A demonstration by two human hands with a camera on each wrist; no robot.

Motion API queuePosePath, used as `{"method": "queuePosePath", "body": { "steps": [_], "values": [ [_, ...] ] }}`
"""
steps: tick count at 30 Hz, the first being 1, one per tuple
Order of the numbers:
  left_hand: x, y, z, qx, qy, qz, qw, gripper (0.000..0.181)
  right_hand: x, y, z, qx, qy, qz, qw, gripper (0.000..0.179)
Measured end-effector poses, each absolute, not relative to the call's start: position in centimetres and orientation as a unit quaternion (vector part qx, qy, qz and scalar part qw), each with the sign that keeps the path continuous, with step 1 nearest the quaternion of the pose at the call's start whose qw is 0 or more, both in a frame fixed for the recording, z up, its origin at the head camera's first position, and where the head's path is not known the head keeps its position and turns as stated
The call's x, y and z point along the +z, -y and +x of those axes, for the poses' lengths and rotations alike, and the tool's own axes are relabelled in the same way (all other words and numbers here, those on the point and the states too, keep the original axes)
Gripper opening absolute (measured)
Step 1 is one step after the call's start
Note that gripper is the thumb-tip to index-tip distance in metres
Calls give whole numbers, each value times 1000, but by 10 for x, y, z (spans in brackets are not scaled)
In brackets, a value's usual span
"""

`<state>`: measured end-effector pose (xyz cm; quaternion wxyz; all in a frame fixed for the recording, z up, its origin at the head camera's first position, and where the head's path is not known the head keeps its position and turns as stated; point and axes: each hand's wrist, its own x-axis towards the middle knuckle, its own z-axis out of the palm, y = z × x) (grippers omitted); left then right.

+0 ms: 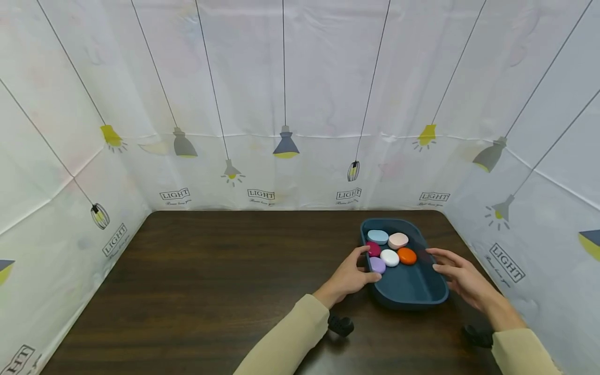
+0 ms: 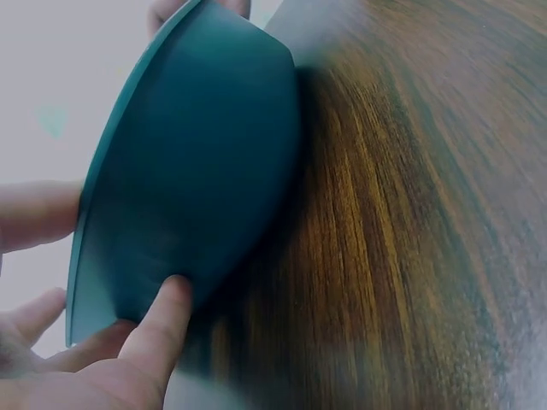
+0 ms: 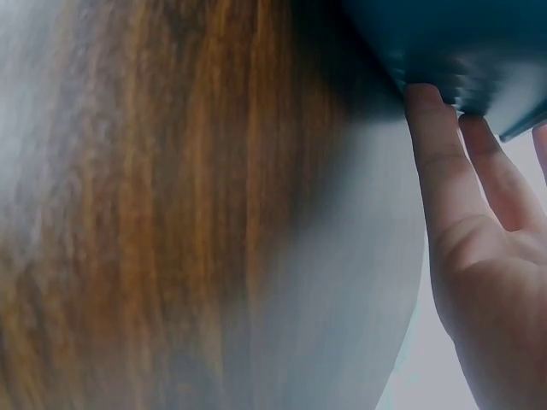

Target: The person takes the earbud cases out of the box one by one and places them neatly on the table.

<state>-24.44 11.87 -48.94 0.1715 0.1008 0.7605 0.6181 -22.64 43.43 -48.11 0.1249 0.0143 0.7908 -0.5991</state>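
Observation:
A dark blue, rounded rectangular tray (image 1: pixel 398 298) with raised walls is at the right of the table in the head view. My left hand (image 1: pixel 346 276) grips its left rim, with the thumb at the edge and other fingers against the outer wall. On the opposite side, my right hand (image 1: pixel 469 281) holds the right rim, its fingertips along the outside wall. Several smooth, rounded pieces lie in the tray's far and left part: light blue (image 1: pixel 377 237), pale pink (image 1: pixel 398 240), magenta (image 1: pixel 373 249), white (image 1: pixel 389 258), orange (image 1: pixel 407 255) and lavender (image 1: pixel 377 265).
Beneath the tray is a dark brown wood-grain table (image 1: pixel 211 281). A white sheet printed with hanging lamps (image 1: pixel 309 104) encloses its back and sides, close to my right hand. A black device (image 1: pixel 340 325) sits at my left wrist and another (image 1: pixel 477 336) at my right.

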Motion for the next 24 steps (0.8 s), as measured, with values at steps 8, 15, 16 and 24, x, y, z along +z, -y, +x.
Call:
{"method": "queuePosePath", "body": {
  "steps": [8, 15, 16, 24],
  "values": [
    [-489, -109, -244, 613, -765, 103, 168, 69, -484, -428, -226, -602, -789, 8, 121, 64],
    [-490, -99, -245, 620, -757, 120, 169, 70, -485, -418, -226, -598, -792, 2, 121, 64],
    [-490, -97, -245, 620, -757, 120, 168, 70, -485, -417, -226, -598, -792, 0, 122, 64],
    [-488, -87, -246, 613, -763, 115, 172, 68, -483, -408, -227, -597, -792, -3, 125, 64]
  ]
}}
